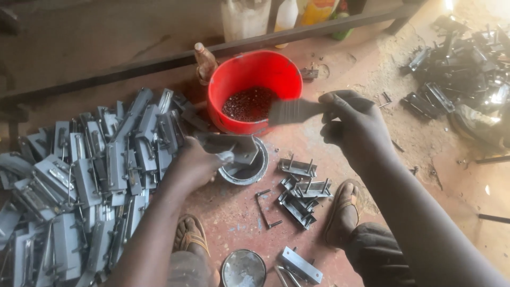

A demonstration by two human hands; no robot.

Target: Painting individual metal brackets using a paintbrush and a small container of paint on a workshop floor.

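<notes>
My left grip (pixel 199 162) pinches a grey metal bracket (pixel 231 147) over the small paint tin (pixel 249 170); my right grip (pixel 348 119) clamps a paintbrush (pixel 295 111), the red bucket (pixel 255 90) just beyond.

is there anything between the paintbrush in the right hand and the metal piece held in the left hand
Nothing visible does. The paintbrush in the right hand hangs over the red bucket's rim, and only open air separates its bristles from the metal piece in the left hand.
</notes>
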